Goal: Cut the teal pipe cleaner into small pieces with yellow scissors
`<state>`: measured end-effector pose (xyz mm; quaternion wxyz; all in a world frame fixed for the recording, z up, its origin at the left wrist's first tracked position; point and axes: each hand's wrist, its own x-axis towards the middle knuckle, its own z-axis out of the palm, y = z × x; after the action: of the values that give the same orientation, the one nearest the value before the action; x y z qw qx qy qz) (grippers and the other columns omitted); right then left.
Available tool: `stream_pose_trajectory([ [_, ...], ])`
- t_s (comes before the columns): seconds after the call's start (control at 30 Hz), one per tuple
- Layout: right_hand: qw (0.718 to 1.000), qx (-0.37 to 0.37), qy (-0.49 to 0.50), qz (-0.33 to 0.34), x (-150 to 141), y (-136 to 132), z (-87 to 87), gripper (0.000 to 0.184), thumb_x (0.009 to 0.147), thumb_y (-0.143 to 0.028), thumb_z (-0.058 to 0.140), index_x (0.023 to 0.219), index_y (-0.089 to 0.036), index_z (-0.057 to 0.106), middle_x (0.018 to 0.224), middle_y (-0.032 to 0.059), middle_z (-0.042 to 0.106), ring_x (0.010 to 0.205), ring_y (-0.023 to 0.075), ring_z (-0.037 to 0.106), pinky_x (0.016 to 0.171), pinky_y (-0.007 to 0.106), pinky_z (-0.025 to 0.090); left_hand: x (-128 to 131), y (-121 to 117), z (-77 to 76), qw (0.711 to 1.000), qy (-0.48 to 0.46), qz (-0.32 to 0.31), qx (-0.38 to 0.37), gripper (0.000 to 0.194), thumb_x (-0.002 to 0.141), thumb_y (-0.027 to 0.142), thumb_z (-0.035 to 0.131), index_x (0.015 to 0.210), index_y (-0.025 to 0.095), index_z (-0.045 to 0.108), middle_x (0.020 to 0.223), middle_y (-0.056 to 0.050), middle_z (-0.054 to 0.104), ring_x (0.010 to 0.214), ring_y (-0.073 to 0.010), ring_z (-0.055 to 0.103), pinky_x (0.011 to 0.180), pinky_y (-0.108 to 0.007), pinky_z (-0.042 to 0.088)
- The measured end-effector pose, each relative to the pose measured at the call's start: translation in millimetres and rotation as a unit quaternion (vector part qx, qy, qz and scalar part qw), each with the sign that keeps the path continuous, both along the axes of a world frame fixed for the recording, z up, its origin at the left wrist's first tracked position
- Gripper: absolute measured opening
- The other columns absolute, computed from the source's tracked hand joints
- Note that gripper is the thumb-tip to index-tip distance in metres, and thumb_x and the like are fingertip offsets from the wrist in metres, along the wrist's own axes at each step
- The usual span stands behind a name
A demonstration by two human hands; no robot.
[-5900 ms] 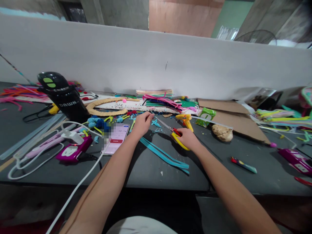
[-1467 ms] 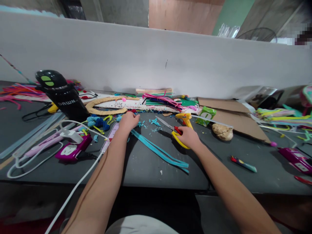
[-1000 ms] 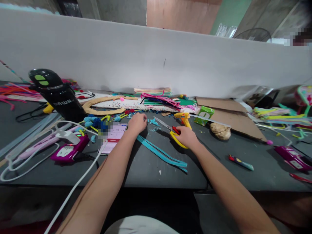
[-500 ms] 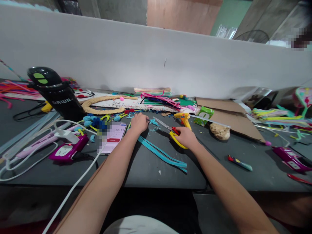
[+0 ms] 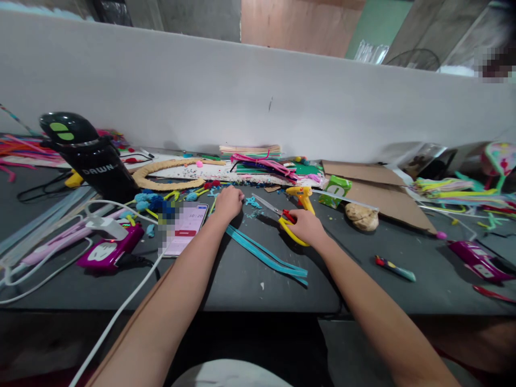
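Observation:
My right hand is closed round the yellow and red handles of a pair of scissors, whose blades point left and away. Just off the tips lies a small heap of cut light-blue pipe cleaner pieces. To the left of that heap, my left hand is low over the table with its fingers curled in; whatever they hold is hidden. Long light-blue pipe cleaners lie on the table between my forearms, their far ends close to my left wrist.
A phone lies left of my left forearm, near a purple power strip with white cables. The black bottle stands farther left. Beyond my right hand are a yellow glue gun, a green packet, a stone-like lump and cardboard.
My left hand has shifted slightly, its fingers drawn in a little from the blue pieces. The scissors stay in my right hand, and the whole view has moved slightly.

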<state>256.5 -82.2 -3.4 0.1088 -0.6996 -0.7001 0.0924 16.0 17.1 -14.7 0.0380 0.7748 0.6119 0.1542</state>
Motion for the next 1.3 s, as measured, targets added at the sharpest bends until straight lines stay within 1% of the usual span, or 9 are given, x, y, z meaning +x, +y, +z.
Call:
stream_pose_trajectory([
  [0.23, 1.0, -0.004, -0.003, 0.002, 0.2, -0.3, 0.4, 0.027, 0.077, -0.049, 0.06, 0.077, -0.022, 0.065, 0.078, 0.0027, 0.068, 0.071, 0.0162, 0.055, 0.054, 0.024, 0.027, -3.0, 5.5, -3.9, 0.999, -0.046, 0.016, 0.019, 0.032, 0.091, 0.028, 0.044, 0.097, 0.013, 0.071, 0.102, -0.017, 0.066, 0.097, -0.0253, 0.061, 0.086, -0.035, 0.045],
  [0.37, 1.0, -0.002, 0.003, -0.001, -0.2, -0.3, 0.4, 0.029, 0.077, -0.051, 0.06, 0.076, -0.022, 0.064, 0.077, 0.0025, 0.067, 0.069, 0.0154, 0.054, 0.053, 0.024, 0.027, -5.1, 7.8, -1.1, 0.989, -0.142, 0.03, 0.009, 0.028, 0.089, 0.03, 0.047, 0.09, 0.013, 0.07, 0.093, -0.014, 0.068, 0.09, -0.024, 0.061, 0.08, -0.033, 0.044],
  [0.43, 1.0, 0.001, 0.009, -0.004, -0.2, 0.0, 0.4, 0.029, 0.077, -0.051, 0.06, 0.074, -0.022, 0.063, 0.075, 0.0017, 0.067, 0.068, 0.0147, 0.054, 0.053, 0.024, 0.027, -5.0, 6.7, 2.1, 0.971, -0.233, 0.04, -0.025, 0.026, 0.087, 0.032, 0.05, 0.082, 0.014, 0.068, 0.08, -0.009, 0.067, 0.076, -0.0202, 0.059, 0.07, -0.03, 0.042],
  [0.53, 1.0, 0.006, 0.021, -0.01, 0.1, 0.6, 0.4, 0.031, 0.077, -0.052, 0.059, 0.073, -0.021, 0.063, 0.074, 0.0012, 0.066, 0.067, 0.0144, 0.053, 0.053, 0.024, 0.027, -3.4, 1.9, 7.5, 0.921, -0.38, 0.029, -0.079, 0.027, 0.084, 0.037, 0.052, 0.071, 0.016, 0.063, 0.061, -0.001, 0.058, 0.057, -0.0136, 0.049, 0.056, -0.026, 0.034],
  [0.67, 0.999, 0.014, 0.037, -0.012, 0.6, 1.0, 0.1, 0.035, 0.076, -0.056, 0.059, 0.073, -0.021, 0.063, 0.073, 0.0015, 0.065, 0.066, 0.0143, 0.053, 0.053, 0.024, 0.027, -0.4, -5.6, 13.7, 0.862, -0.492, 0.004, -0.118, 0.03, 0.078, 0.04, 0.059, 0.06, 0.017, 0.055, 0.048, 0.004, 0.046, 0.047, -0.009, 0.037, 0.05, -0.024, 0.027],
  [0.8, 0.999, 0.017, 0.031, -0.01, 0.3, 0.7, -0.3, 0.038, 0.078, -0.058, 0.057, 0.071, -0.021, 0.061, 0.071, 0.0013, 0.064, 0.066, 0.0146, 0.053, 0.052, 0.024, 0.026, 2.2, -11.4, 18.6, 0.818, -0.557, -0.014, -0.142, 0.027, 0.079, 0.035, 0.061, 0.063, 0.015, 0.054, 0.052, 0.004, 0.048, 0.046, -0.0067, 0.039, 0.047, -0.022, 0.029],
  [1.0, 0.999, 0.006, 0.034, -0.02, -0.2, 0.4, 1.7, 0.035, 0.078, -0.056, 0.058, 0.075, -0.022, 0.064, 0.077, 0.002, 0.066, 0.07, 0.0153, 0.055, 0.053, 0.024, 0.028, 4.2, -20.1, 24.4, 0.747, -0.637, -0.027, -0.187, 0.021, 0.081, 0.031, 0.067, 0.077, 0.013, 0.057, 0.075, -0.005, 0.068, 0.064, -0.0098, 0.062, 0.064, -0.023, 0.049],
  [1.17, 0.999, 0.0, 0.028, -0.024, -0.1, 0.3, 2.9, 0.033, 0.079, -0.055, 0.058, 0.076, -0.022, 0.064, 0.079, 0.0023, 0.068, 0.074, 0.0164, 0.057, 0.054, 0.024, 0.028, 3.2, -20.9, 23.7, 0.732, -0.656, -0.021, -0.181, 0.019, 0.076, 0.023, 0.071, 0.084, 0.011, 0.06, 0.075, -0.006, 0.069, 0.061, -0.0094, 0.063, 0.062, -0.023, 0.05],
  [1.3, 1.0, 0.002, 0.019, -0.024, 0.2, 0.5, 2.5, 0.033, 0.079, -0.054, 0.057, 0.077, -0.022, 0.064, 0.082, 0.0026, 0.069, 0.075, 0.0169, 0.057, 0.054, 0.024, 0.028, 0.8, -19.9, 20.7, 0.732, -0.66, -0.032, -0.168, 0.032, 0.067, 0.021, 0.077, 0.094, 0.011, 0.063, 0.079, -0.006, 0.071, 0.068, -0.0115, 0.066, 0.065, -0.024, 0.051],
])
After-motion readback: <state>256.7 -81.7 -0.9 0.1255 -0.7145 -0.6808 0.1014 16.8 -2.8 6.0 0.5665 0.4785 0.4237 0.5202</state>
